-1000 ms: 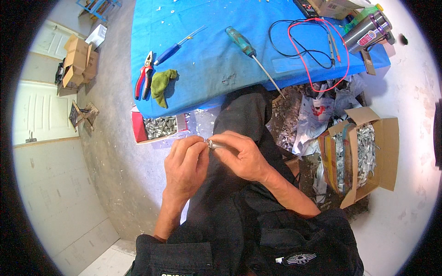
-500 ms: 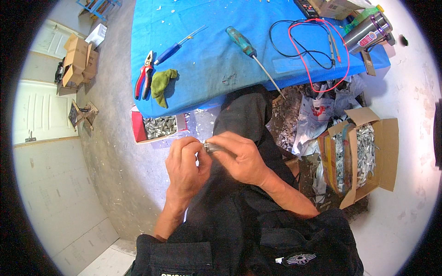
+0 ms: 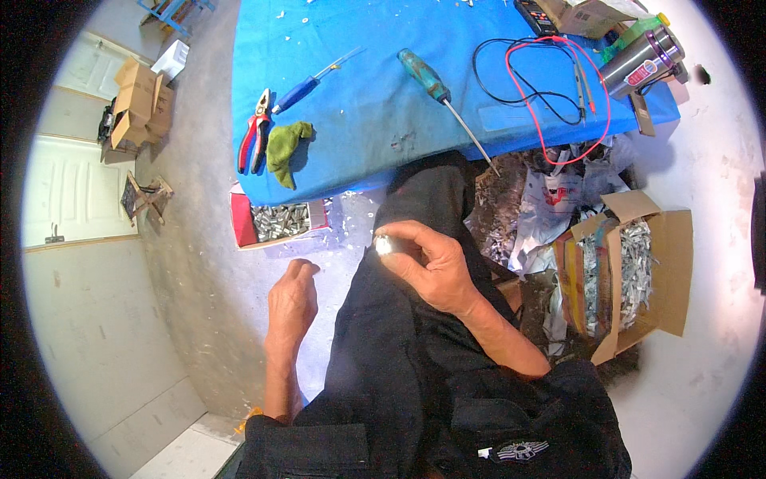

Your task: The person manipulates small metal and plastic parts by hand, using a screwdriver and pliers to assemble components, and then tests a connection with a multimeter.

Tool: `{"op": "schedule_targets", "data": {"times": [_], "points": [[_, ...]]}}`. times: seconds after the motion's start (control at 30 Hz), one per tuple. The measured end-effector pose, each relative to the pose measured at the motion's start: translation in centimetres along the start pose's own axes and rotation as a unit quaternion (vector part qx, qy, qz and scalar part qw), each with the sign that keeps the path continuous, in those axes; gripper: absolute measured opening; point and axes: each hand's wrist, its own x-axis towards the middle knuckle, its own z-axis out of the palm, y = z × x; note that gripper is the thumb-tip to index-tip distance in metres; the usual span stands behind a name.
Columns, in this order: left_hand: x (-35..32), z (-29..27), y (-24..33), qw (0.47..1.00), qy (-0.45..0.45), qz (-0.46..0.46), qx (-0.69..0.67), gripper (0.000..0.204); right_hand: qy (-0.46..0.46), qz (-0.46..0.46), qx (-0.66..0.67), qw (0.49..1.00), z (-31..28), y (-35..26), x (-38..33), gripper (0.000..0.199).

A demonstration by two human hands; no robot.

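The right hand [image 3: 427, 263] pinched a small shiny silver metal piece [image 3: 383, 244] between thumb and fingertips, holding it above the knee of the black trousers [image 3: 415, 319]. The left hand [image 3: 292, 302] hung empty and loosely curled, fingers pointing down toward the red-sided box of silvery metal bits [image 3: 275, 221] on the floor just beyond it. The grip on the piece looked slight; being small and smooth, it could have slipped free and dropped among the scraps scattered on the grey concrete floor [image 3: 191, 319], where it would be hard to pick out. Ahead stood a table under a blue cloth [image 3: 359, 80], bearing red-handled pliers [image 3: 254, 142], a crumpled green rag [image 3: 284, 148], a blue-handled tool [image 3: 307, 84], a teal-handled screwdriver [image 3: 439, 92], red and black test leads [image 3: 550, 88] and a steel flask [image 3: 642, 60]. To the right an open cardboard carton of metal strips [image 3: 630, 271] sat near white plastic bags [image 3: 550, 207]; to the left were white panelled doors [image 3: 64, 191] and stacked cardboard boxes [image 3: 140, 104].
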Motion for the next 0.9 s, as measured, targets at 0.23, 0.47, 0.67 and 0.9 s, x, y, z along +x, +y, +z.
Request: {"op": "schedule_targets", "data": {"times": [0.23,0.47,0.67,0.9], "points": [[1.2,-1.1,2.4,0.998,-0.031,-0.054,-0.009,0.008,-0.013,0.042,0.056,0.997,0.0,1.0,-0.5,0.033],[3.7,-3.1,6.5,0.976,0.043,-0.003,-0.215,0.014,-0.009,0.03,0.016,0.999,0.5,0.8,-0.4,0.035],[5.6,-3.9,9.1,0.943,0.06,0.04,-0.324,0.023,-0.03,-0.006,-0.039,0.999,0.4,0.1,-0.4,0.034],[5.4,-3.1,8.3,0.917,0.042,0.057,-0.392,0.024,-0.061,-0.001,-0.052,0.997,0.5,-0.2,-0.4,0.034]]}}
